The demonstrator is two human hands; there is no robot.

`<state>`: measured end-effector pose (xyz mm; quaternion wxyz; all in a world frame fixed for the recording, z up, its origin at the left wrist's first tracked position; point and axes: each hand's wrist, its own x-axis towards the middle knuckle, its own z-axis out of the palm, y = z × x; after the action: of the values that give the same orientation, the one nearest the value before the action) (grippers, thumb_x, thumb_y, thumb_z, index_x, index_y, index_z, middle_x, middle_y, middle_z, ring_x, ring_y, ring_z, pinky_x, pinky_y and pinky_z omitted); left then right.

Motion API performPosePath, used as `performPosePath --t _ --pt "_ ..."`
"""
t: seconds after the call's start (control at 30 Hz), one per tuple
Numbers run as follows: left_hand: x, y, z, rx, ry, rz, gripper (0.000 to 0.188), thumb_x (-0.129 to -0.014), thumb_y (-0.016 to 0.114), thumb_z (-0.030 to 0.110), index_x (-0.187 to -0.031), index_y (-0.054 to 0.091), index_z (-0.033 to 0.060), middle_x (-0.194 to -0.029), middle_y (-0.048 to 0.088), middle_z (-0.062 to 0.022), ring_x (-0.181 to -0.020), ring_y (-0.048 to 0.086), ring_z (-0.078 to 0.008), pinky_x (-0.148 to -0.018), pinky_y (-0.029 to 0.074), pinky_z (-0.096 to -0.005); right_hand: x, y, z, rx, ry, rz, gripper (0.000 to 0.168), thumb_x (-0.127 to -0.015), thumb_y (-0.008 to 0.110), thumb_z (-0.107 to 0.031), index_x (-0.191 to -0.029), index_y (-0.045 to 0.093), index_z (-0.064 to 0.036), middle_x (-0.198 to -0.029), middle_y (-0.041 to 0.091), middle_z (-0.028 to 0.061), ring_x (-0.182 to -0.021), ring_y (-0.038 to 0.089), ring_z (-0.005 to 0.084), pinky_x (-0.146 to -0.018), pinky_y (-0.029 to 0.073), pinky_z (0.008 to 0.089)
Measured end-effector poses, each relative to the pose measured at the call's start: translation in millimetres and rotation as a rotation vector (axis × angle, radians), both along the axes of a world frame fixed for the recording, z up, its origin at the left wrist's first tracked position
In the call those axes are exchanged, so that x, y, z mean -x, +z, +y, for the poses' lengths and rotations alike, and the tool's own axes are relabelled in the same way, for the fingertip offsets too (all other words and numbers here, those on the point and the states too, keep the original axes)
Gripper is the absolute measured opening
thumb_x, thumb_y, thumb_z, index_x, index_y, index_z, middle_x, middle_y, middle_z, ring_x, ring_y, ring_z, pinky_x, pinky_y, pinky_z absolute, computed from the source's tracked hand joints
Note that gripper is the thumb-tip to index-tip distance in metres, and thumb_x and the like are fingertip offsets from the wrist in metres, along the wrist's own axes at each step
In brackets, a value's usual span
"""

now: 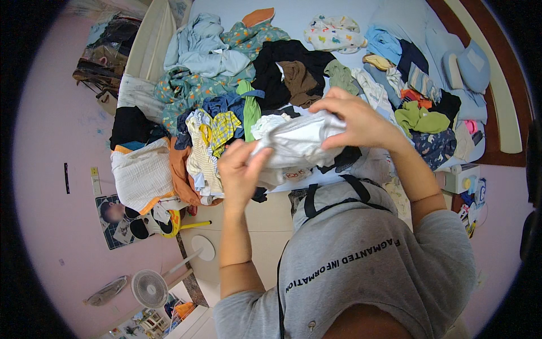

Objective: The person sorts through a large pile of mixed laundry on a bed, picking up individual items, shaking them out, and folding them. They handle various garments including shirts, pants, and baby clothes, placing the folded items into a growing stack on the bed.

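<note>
A white and light grey garment [296, 140] is stretched between my two hands above the near edge of the bed; its exact kind cannot be made out. My left hand [243, 167] pinches one end between thumb and fingers. At the other end, my right hand [353, 118] grips the opening with thumb and fingers spread along its edge. Beneath it lie a pale garment with a reddish print [296, 174] and some dark cloth [345, 159]. Beyond it are a brown garment [300, 82] and a black garment [271, 57].
Yellow and striped clothes [205, 144] and a green strip of cloth [250, 110] lie left of my hands. An orange-edged white towel [144, 173] hangs over the bed's left corner. More clothes [423, 116] are heaped at right. A standing fan [150, 288] is at lower left.
</note>
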<state>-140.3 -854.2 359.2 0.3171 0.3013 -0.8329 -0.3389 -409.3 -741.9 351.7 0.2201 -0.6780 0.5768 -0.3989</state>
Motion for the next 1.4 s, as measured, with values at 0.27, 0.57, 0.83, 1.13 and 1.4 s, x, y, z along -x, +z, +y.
performPosePath --t 0.27,0.57,0.83,1.13,1.4 --pt "-20 23 -13 0.040 -0.078 0.028 0.017 -0.076 0.077 0.000 -0.092 0.072 -0.0020 -0.072 0.056 -0.0033 -0.064 0.050 -0.0119 -0.057 0.037 -0.0236 17 14 10 -0.148 0.053 -0.226 0.021 -0.081 0.074 -0.017 -0.093 0.068 0.000 -0.082 0.064 0.0056 -0.077 0.058 0.0136 -0.069 0.045 0.0268" --pt "-13 33 -19 0.154 -0.064 0.065 0.020 -0.077 0.074 -0.002 -0.097 0.072 -0.0009 -0.077 0.058 -0.0049 -0.066 0.051 -0.0126 -0.057 0.039 -0.0240 3 13 5 -0.087 -0.073 -0.394 0.018 -0.080 0.070 -0.008 -0.096 0.070 0.001 -0.086 0.067 0.0051 -0.077 0.060 0.0127 -0.069 0.046 0.0263" --pt "1 15 -17 0.380 0.095 -0.411 0.023 -0.088 0.067 0.017 -0.075 0.053 0.0020 -0.071 0.057 -0.0194 -0.061 0.056 -0.0371 -0.055 0.043 -0.0436 17 15 -6 -0.050 -0.325 -0.197 0.020 -0.081 0.075 -0.019 -0.090 0.071 -0.001 -0.074 0.064 0.0028 -0.067 0.057 0.0088 -0.061 0.043 0.0250" --pt "46 -13 35 -0.523 0.088 0.321 0.025 -0.102 0.050 0.024 -0.112 0.058 0.0021 -0.086 0.058 -0.0001 -0.071 0.050 -0.0054 -0.060 0.040 -0.0225 -63 -3 -7 0.158 -0.388 -0.368 0.025 -0.083 0.075 -0.017 -0.099 0.061 -0.004 -0.078 0.060 0.0068 -0.067 0.057 0.0143 -0.060 0.046 0.0287" --pt "41 2 38 -0.062 -0.080 0.220 0.034 -0.092 0.063 0.015 -0.121 0.054 0.0008 -0.101 0.065 -0.0110 -0.097 0.061 -0.0229 -0.089 0.047 -0.0350 -64 -10 -11 0.273 -0.181 -0.201 0.033 -0.079 0.069 -0.004 -0.112 0.062 -0.002 -0.100 0.059 0.0135 -0.087 0.062 0.0286 -0.073 0.050 0.0344"
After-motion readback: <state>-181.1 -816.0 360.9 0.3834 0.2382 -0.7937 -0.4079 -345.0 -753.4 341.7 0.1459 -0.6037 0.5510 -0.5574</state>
